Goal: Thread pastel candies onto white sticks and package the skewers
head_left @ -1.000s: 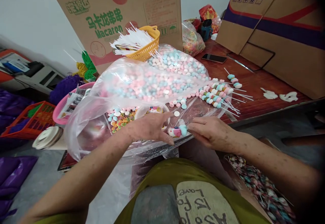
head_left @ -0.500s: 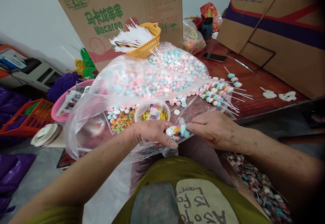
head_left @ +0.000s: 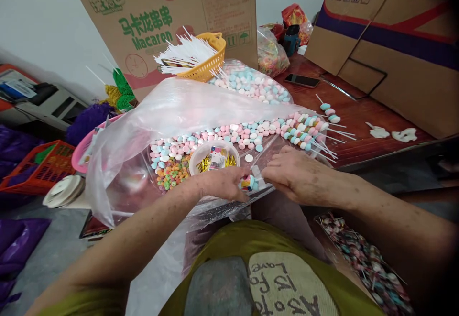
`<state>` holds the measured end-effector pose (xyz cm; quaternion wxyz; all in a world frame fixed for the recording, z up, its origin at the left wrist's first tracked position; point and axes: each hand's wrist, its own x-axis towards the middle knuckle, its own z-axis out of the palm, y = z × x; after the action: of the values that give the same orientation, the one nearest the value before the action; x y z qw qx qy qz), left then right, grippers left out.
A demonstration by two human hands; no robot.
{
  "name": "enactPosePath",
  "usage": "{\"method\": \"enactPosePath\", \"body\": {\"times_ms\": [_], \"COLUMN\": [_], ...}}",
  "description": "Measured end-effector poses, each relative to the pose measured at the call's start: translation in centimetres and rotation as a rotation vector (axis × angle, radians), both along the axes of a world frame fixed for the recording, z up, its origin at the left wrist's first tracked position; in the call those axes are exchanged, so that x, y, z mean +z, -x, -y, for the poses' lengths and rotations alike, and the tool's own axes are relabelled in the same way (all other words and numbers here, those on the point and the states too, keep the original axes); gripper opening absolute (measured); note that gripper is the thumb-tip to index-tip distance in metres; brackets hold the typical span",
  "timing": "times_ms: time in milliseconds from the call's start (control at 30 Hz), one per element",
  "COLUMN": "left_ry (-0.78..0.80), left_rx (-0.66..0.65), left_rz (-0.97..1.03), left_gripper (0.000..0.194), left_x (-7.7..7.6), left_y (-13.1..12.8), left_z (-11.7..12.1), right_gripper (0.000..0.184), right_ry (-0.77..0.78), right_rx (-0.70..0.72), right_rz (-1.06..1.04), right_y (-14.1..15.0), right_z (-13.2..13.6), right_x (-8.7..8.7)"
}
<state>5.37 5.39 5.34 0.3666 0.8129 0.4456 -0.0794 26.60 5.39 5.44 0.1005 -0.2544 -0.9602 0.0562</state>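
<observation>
Between my hands is a marshmallow skewer [head_left: 255,183], its pale blue end showing past a colourful printed wrapper [head_left: 245,183]. My left hand [head_left: 225,183] is closed around the wrapped part, hiding much of it. At the skewer's other end, my right hand [head_left: 292,175] has its fingers curled together; the stick itself is hidden by them. Just behind my left hand stands a round white tub [head_left: 193,163] with gold twist ties and a printed packet. Colourful ring candies [head_left: 172,175] lie left of the tub, and loose pastel marshmallows [head_left: 229,134] spread behind it.
Finished skewers [head_left: 304,129] lie stacked on the right of the clear plastic sheet. A yellow basket [head_left: 211,62] of white sticks stands behind, before a tall carton [head_left: 229,15]. A phone [head_left: 302,81] rests on the red table. Packed skewers [head_left: 366,263] fill a container low right.
My left hand has slid right over the wrapper, so less of it shows. My right hand has shifted slightly left. The raised plastic film has settled backward, baring more marshmallows.
</observation>
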Motion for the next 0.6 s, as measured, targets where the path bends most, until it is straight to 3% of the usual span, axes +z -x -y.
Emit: {"method": "enactPosePath", "body": {"times_ms": [100, 167, 200, 233, 300, 400, 500, 600], "left_ry": [-0.668, -0.915, -0.939, -0.895, -0.637, -0.024, 0.478, 0.676], "left_rx": [0.035, 0.016, 0.010, 0.021, 0.038, -0.040, -0.064, -0.045], "left_rz": [-0.199, -0.261, -0.265, -0.249, -0.141, 0.159, 0.328, 0.352], "left_gripper": [0.050, 0.049, 0.046, 0.043, 0.030, 0.015, 0.021, 0.025], "left_x": [-0.8, -1.4, -1.5, -1.6, -1.4, -0.6, 0.1, 0.7], "left_y": [-0.7, -0.7, -0.6, -0.3, 0.3, 1.4, 2.3, 2.4], "left_z": [0.6, 0.9, 1.0, 0.9, 0.6, -0.3, -1.1, -1.3], "right_gripper": [0.025, 0.029, 0.030, 0.031, 0.030, 0.028, 0.026, 0.024], "right_ry": [0.183, 0.309, 0.345, 0.353, 0.289, 0.118, -0.020, -0.075], "right_rx": [-0.134, -0.156, -0.146, -0.135, -0.103, 0.005, 0.112, 0.154], "right_rz": [-0.035, -0.089, -0.105, -0.113, -0.113, -0.119, -0.106, -0.096], "right_y": [-0.2, -0.7, -0.9, -1.2, -1.4, -1.6, -1.8, -2.0], "right_z": [-0.9, -1.4, -1.5, -1.6, -1.5, -1.1, -0.7, -0.2], "right_x": [-0.1, -0.2, -0.3, -0.4, -0.5, -0.3, 0.3, 1.0]}}
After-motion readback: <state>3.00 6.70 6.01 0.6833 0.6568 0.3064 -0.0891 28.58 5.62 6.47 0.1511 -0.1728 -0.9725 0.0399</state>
